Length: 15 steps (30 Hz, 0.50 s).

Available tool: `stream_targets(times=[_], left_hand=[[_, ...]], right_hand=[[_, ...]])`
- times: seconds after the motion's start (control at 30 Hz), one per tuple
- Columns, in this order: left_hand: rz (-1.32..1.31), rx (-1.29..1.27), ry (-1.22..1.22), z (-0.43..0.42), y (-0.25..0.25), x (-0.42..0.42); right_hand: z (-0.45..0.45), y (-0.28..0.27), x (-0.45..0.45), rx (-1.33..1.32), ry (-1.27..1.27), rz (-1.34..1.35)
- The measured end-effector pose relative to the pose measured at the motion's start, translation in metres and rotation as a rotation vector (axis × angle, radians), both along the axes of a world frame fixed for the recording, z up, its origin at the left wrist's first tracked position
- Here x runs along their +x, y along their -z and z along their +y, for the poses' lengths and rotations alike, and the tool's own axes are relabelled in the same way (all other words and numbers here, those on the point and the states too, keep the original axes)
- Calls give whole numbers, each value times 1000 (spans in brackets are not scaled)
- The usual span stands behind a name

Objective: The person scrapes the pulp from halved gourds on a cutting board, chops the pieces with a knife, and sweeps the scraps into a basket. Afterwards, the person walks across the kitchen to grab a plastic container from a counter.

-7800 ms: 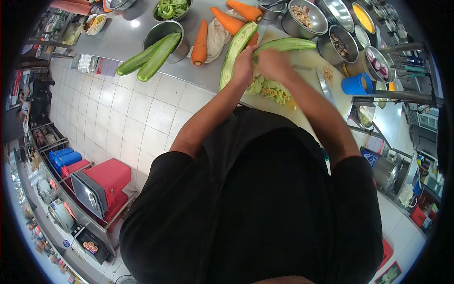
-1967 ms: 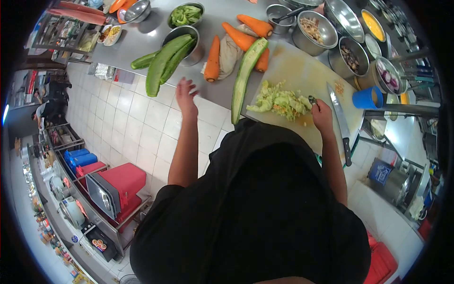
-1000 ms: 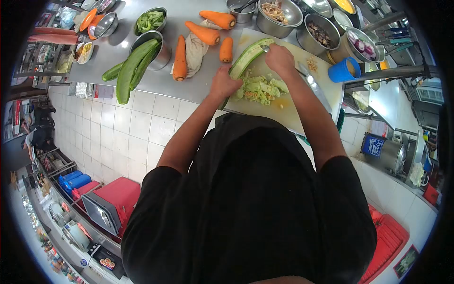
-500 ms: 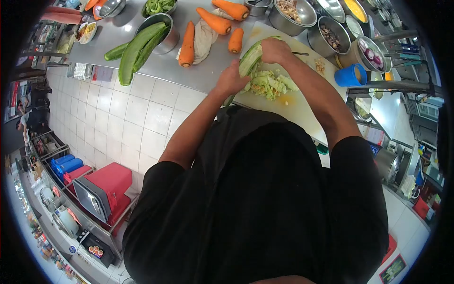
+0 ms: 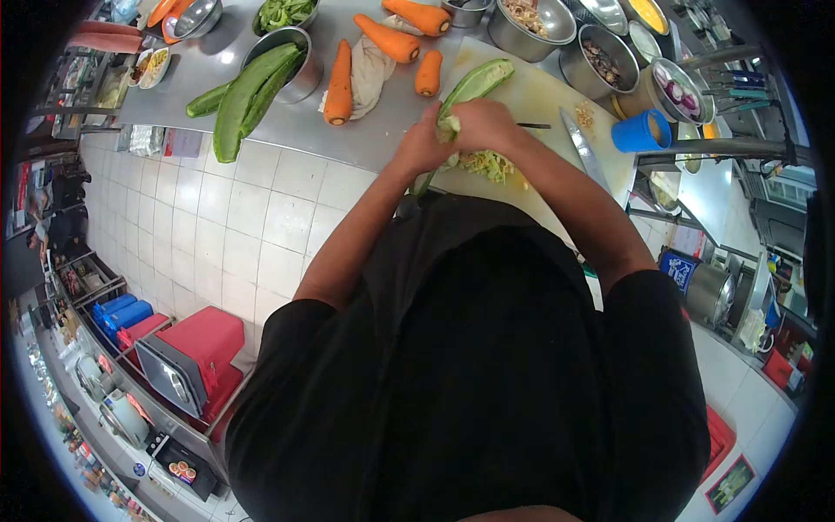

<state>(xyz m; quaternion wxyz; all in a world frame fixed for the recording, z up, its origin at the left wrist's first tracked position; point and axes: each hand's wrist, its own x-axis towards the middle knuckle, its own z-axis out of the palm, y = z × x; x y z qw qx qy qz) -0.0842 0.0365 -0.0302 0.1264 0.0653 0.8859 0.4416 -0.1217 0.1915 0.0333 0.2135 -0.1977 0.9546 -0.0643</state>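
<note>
left hand (image 5: 424,145) is wrapped round the middle of a cut green gourd (image 5: 484,80), at the left side of the cutting board (image 5: 535,87). gourd lies slantwise, far end to the right, near end over the table edge by the black shirt. right hand (image 5: 484,127) is closed, just beside the left one and over the gourd; a thin dark handle (image 5: 534,126) sticks out on its right, other end hidden. pale green scraps (image 5: 490,165) on the board under and near the hands, partly covered. knife (image 5: 582,146) lies flat on the right part of the board, small tan bits (image 5: 586,115) beside its far end. blue cup (image 5: 642,133) just right of the board. left of the board, four carrots, one (image 5: 427,73) nearest it, another (image 5: 338,87) against a crumpled cloth (image 5: 372,73). further left, whole green gourds (image 5: 245,103) lean over a metal pot (image 5: 305,80).
</note>
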Motion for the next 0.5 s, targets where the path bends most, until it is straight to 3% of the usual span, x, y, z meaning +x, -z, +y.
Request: stream_targets(times=[0.07, 0.17, 0.27, 0.37, 0.4, 0.5], left_hand=[[-37, 143, -19, -11, -12, 7], [-157, 379, -17, -27, 17, 16], [-135, 293, -76, -33, 11, 25], [-72, 197, -88, -29, 4, 25], [-67, 179, -85, -27, 0, 23], [-42, 117, -57, -21, -6, 19]], right_hand=[[17, 3, -19, -22, 75, 32], [39, 8, -40, -49, 86, 44], [49, 21, -62, -162, 43, -102], [54, 47, -98, 46, -65, -20], [48, 33, -92, -4, 55, 63], [37, 7, -80, 38, 92, 252]])
